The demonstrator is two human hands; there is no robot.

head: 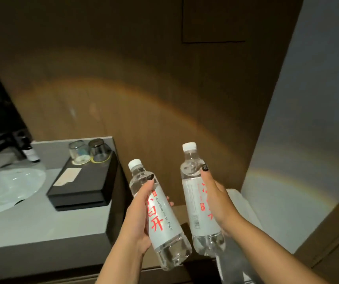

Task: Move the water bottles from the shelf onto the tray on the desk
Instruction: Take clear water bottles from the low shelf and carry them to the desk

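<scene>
Left hand (138, 210) and right hand (213, 198) each wrap curled fingers round a water bottle (160, 214), (200, 198), both held in air right of the desk (31, 226); keep upright, lower onto black tray (86, 181) clear of glasses (89, 150).

glasses (89, 151) on tray (86, 181) | tray on counter (31, 222) | basin (6, 187) left
</scene>
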